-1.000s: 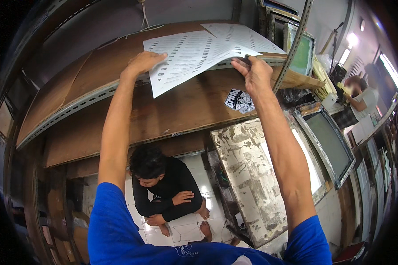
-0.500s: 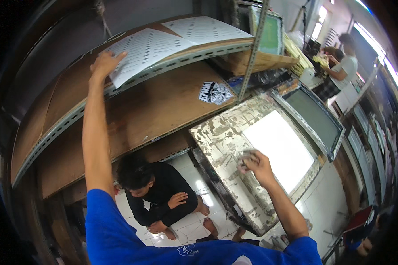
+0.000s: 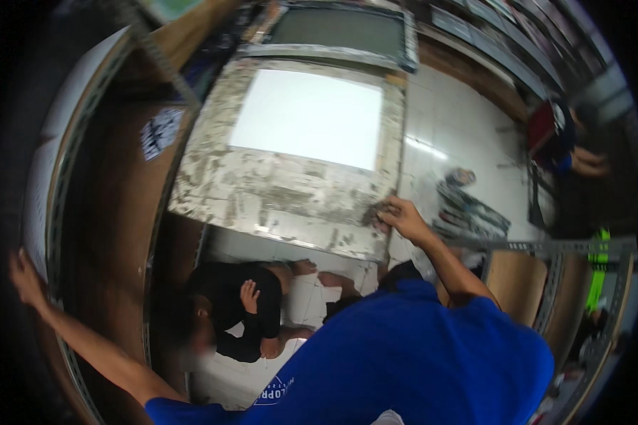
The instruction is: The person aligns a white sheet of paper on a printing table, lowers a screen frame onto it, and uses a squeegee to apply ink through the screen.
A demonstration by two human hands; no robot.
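My right hand point(image 3: 398, 214) grips the near right corner of a large screen frame point(image 3: 283, 195), whose wide border is caked with pale flaking residue around a bright white mesh centre. My left hand point(image 3: 25, 278) reaches out at the far left, resting by the edge of a wooden shelf point(image 3: 124, 205) near white printed sheets point(image 3: 39, 191). The hand's fingers are partly blurred. My blue shirt fills the lower middle.
A person in black point(image 3: 227, 312) sits on the white tiled floor below the frame. A second screen frame point(image 3: 340, 32) lies beyond the first. A sticker point(image 3: 159, 131) is on the shelf. Another person point(image 3: 567, 145) is at the right, beside metal racking point(image 3: 546, 248).
My view has swung downward and to the right. My right hand left the sheets on the upper shelf and took hold of the screen frame's corner. My left hand stays by the shelf.
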